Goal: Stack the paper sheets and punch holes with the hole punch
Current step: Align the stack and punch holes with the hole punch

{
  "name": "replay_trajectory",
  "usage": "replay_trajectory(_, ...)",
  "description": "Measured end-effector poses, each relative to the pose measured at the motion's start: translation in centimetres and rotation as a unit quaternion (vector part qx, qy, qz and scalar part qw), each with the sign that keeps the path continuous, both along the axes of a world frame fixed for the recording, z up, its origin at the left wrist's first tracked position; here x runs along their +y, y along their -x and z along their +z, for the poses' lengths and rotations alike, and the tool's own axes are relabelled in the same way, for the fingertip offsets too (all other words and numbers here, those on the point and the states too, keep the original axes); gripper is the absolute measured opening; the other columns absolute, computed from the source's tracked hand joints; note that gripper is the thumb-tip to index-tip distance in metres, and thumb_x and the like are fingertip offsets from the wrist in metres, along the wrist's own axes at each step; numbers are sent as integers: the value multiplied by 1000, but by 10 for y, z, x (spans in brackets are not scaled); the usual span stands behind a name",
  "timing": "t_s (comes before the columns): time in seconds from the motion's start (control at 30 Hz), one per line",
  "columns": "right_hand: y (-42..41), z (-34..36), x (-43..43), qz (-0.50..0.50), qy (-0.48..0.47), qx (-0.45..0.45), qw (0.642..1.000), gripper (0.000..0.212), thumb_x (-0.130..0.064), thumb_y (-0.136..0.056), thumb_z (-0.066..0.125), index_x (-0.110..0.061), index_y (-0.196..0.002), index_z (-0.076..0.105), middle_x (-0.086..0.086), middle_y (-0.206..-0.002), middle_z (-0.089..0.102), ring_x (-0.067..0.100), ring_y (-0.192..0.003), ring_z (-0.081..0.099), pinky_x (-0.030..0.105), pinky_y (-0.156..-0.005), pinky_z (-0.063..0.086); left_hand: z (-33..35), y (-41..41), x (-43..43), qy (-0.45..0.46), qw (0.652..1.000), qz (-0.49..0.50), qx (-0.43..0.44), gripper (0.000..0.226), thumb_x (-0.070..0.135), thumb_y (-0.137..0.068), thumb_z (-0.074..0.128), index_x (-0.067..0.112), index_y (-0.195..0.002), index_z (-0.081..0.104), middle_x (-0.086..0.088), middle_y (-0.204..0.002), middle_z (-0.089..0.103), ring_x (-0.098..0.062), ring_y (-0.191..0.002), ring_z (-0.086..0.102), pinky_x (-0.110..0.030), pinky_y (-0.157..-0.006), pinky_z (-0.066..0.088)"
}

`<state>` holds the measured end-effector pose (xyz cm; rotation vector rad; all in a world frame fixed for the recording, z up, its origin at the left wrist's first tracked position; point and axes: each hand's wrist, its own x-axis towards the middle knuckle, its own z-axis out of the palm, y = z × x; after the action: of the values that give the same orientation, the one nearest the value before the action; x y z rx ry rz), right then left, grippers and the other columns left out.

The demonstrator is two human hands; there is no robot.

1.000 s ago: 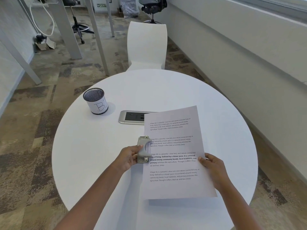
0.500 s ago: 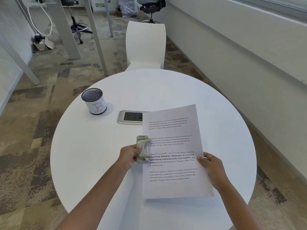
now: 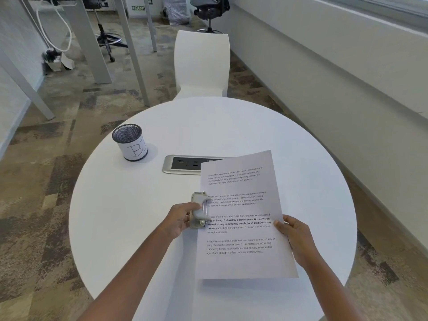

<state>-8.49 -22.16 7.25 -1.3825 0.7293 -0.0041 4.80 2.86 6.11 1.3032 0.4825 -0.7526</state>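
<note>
L hand point(image 3: 179, 218) curled round hole punch point(image 3: 198, 210) on round table point(image 3: 129, 205), thumb on its lever. R hand point(image 3: 294, 237) pinches right edge of paper sheets point(image 3: 243, 260), left edge in the punch.

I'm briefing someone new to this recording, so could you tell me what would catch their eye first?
The printed paper sheets at the table's near right, right hand at their right edge. The left hand grips the hole punch at their left edge. Far left stands a mesh cup marked B.
</note>
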Motion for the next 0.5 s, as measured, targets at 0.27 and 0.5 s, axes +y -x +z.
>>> replay_trajectory(0.27, 11, 2, -20, -37, 8, -9, 999, 15, -2, -86, 55, -10, -91, 67, 6, -74, 75, 21, -61, 71, 35, -61, 60, 4, -12, 20, -22, 996, 80, -27, 15, 2, -88, 52, 7, -74, 56, -12, -74, 53, -21, -63, 51, -13, -33, 46)
replay_trajectory(0.5, 30, 0, -49, -75, 4, 0, 997, 16, -5, -88, 56, -15, -90, 66, -2, -70, 77, 15, -59, 72, 26, -51, 59, -6, -32, 54, -106, 989, 93, -54, 18, 4, -87, 53, 10, -69, 55, -9, -69, 51, -20, -56, 51, -19, -42, 44)
